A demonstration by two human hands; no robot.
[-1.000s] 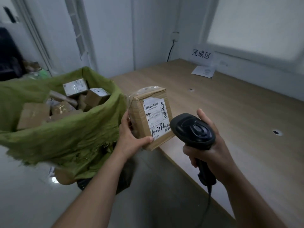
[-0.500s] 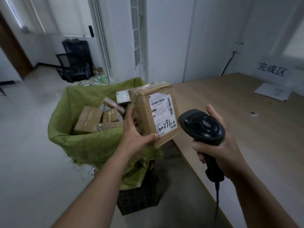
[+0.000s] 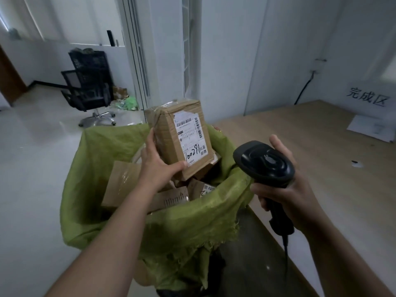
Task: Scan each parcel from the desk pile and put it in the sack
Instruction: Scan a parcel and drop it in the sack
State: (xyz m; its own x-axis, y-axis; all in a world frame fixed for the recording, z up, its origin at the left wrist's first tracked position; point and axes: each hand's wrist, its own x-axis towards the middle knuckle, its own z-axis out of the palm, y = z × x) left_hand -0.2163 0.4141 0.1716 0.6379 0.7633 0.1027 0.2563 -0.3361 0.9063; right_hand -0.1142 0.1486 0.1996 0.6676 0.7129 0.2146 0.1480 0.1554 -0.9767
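- I see the cardboard parcel [image 3: 183, 139], label toward me, held above the open green sack [image 3: 171, 228].
- My left hand [image 3: 159, 166] grips its lower left corner, thumb along the bottom.
- My right hand [image 3: 287, 189] is wrapped round the barcode scanner [image 3: 264, 165], beside the wooden desk [image 3: 321, 151].
- More parcels [image 3: 126, 185] lie in the sack.

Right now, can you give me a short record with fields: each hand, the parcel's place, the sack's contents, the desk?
Left hand: grips the labelled parcel at its lower corner
Right hand: grips the black scanner by its handle
Parcel place: held over the open green sack, not yet released
Sack contents: several cardboard parcels
Desk: a paper sheet lies near the far wall
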